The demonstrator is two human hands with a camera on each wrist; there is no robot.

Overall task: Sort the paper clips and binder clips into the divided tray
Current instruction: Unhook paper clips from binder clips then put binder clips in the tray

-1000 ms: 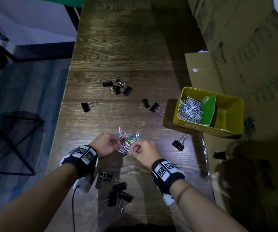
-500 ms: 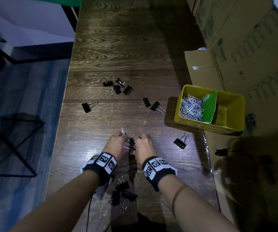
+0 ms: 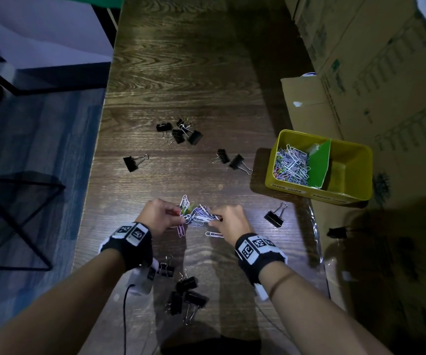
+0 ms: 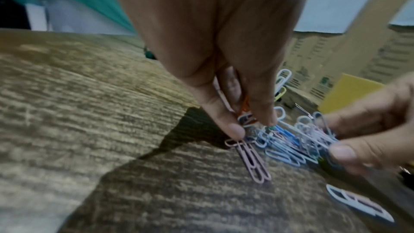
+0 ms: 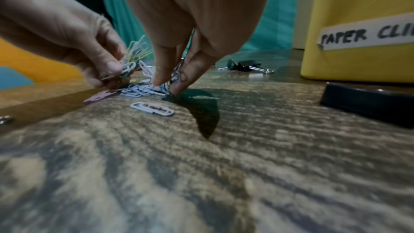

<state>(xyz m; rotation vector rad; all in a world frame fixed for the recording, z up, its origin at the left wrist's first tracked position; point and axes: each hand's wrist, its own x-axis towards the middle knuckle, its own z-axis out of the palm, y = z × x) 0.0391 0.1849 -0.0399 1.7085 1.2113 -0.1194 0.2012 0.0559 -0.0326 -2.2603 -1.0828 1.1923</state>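
A bunch of coloured paper clips (image 3: 195,213) sits on the wooden table between my two hands. My left hand (image 3: 162,216) pinches its left end (image 4: 246,121). At its right end (image 5: 172,81) my right hand (image 3: 228,221) pinches several clips. A pink clip (image 4: 251,162) and a white clip (image 5: 152,109) lie loose beside the bunch. The yellow divided tray (image 3: 355,160) stands to the right; its left compartment holds many paper clips (image 3: 291,163), behind a green divider (image 3: 319,165). Black binder clips lie scattered: a far cluster (image 3: 181,131), a pair (image 3: 230,160), single ones (image 3: 132,162) (image 3: 274,216), a near cluster (image 3: 186,290).
Cardboard boxes (image 3: 376,73) stand along the right side behind the tray. The table's left edge (image 3: 96,162) drops to a blue floor with a black frame stand (image 3: 22,221). A tape label reading "PAPER CLI" (image 5: 367,34) is on the tray's front wall.
Both hands closed in over the clip pile, then drew apart slightly; the bunch now shows between their fingertips, with two clips loose on the table beside it.
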